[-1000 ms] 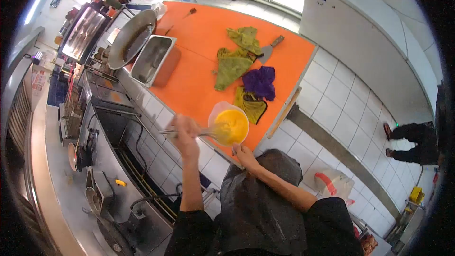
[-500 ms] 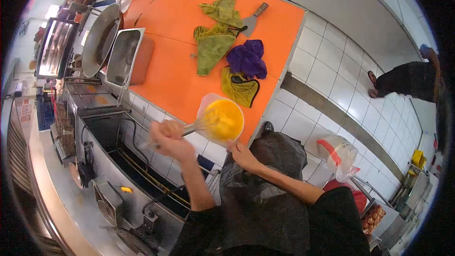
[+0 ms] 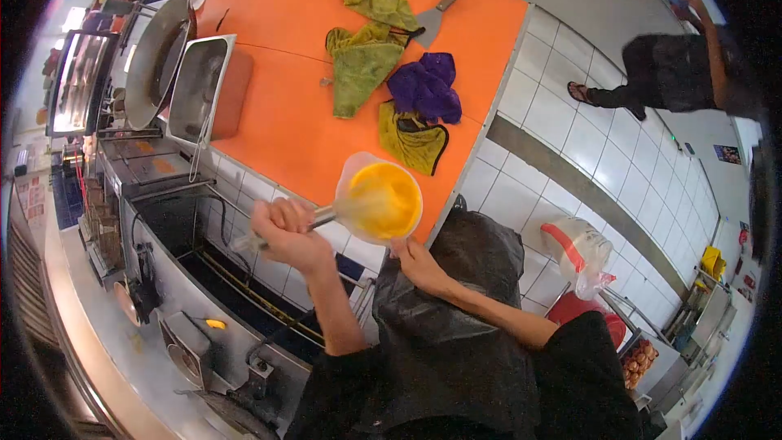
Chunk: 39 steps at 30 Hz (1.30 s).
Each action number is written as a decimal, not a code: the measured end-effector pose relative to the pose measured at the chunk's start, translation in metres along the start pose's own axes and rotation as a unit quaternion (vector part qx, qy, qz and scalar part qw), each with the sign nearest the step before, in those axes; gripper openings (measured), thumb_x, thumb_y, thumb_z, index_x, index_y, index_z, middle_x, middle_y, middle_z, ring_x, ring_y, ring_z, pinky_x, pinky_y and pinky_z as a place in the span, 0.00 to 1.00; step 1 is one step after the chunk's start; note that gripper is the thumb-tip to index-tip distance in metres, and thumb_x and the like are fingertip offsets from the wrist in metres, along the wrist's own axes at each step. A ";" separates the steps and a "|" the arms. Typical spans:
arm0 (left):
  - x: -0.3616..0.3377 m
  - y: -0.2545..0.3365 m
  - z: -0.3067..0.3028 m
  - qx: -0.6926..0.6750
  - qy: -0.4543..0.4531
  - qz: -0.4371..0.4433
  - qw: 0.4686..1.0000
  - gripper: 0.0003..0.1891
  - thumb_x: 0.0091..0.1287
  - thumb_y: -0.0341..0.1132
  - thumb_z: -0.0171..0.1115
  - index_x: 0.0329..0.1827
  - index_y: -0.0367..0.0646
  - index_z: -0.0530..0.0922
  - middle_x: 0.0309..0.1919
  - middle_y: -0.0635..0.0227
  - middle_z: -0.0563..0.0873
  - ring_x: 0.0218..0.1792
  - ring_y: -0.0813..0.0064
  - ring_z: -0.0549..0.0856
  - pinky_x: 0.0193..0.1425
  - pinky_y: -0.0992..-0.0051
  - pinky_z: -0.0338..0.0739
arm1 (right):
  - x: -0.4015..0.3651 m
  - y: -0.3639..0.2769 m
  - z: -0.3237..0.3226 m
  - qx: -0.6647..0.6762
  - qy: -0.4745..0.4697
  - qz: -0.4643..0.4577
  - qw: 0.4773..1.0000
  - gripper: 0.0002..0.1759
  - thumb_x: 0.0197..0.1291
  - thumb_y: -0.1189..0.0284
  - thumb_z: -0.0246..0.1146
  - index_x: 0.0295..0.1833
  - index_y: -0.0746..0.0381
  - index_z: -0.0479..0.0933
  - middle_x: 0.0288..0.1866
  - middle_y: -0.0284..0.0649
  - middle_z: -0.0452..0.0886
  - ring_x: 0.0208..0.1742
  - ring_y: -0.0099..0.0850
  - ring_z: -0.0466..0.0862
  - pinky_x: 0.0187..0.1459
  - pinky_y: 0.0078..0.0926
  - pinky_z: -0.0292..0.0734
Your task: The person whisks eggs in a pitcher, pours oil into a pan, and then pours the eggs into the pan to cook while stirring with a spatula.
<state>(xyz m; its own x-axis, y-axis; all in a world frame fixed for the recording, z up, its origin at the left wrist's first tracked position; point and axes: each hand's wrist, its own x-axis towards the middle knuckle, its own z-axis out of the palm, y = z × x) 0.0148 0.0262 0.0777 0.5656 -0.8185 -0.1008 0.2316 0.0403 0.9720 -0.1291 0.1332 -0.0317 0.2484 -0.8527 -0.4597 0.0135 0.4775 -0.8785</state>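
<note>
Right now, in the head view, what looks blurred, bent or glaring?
Head view: the whisk smears into motion blur inside the jug; the fisheye lens bows the edges of the orange table and leaves black corners; glare whitens the glass case at upper left.

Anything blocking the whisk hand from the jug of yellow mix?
Nothing visible. The left hand grips the whisk, whose head is inside the jug; the right hand is at the jug's near edge.
</note>
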 end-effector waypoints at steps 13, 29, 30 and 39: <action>0.003 -0.056 0.001 0.077 0.051 0.018 0.996 0.18 0.69 0.36 0.46 0.18 0.50 0.58 0.10 0.76 0.61 0.12 0.83 0.61 0.20 0.79 0.59 | -0.005 0.023 0.002 -0.036 -0.057 0.041 0.997 0.26 0.72 0.56 0.43 0.39 0.71 0.71 0.31 0.45 0.76 0.35 0.37 0.75 0.41 0.36 0.70; -0.030 -0.051 0.002 0.058 0.001 0.085 0.995 0.22 0.72 0.44 0.44 0.17 0.51 0.55 0.08 0.79 0.56 0.10 0.85 0.53 0.16 0.79 0.54 | -0.005 0.024 0.014 0.060 -0.094 0.057 0.992 0.31 0.73 0.52 0.38 0.46 0.69 0.74 0.42 0.43 0.76 0.48 0.33 0.72 0.55 0.30 0.65; -0.021 -0.035 0.001 0.012 -0.008 0.051 0.999 0.22 0.72 0.43 0.44 0.17 0.52 0.55 0.08 0.78 0.56 0.10 0.85 0.53 0.16 0.78 0.54 | -0.003 0.022 0.013 0.051 -0.086 0.036 0.994 0.31 0.73 0.52 0.38 0.46 0.69 0.74 0.42 0.43 0.76 0.48 0.33 0.72 0.55 0.29 0.65; -0.007 0.016 0.009 -0.023 -0.131 0.087 0.987 0.21 0.71 0.40 0.46 0.17 0.52 0.53 0.09 0.77 0.55 0.11 0.84 0.54 0.18 0.79 0.54 | 0.000 0.036 0.019 0.053 -0.079 0.048 0.994 0.29 0.73 0.53 0.39 0.46 0.68 0.75 0.41 0.40 0.75 0.47 0.31 0.71 0.53 0.29 0.65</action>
<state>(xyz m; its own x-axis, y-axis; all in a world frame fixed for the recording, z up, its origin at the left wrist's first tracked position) 0.0073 0.0269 0.0956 0.3768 -0.9170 0.1310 0.1877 0.2140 0.9586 -0.1106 0.1543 -0.0610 0.4029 -0.7621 -0.5068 0.0822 0.5816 -0.8093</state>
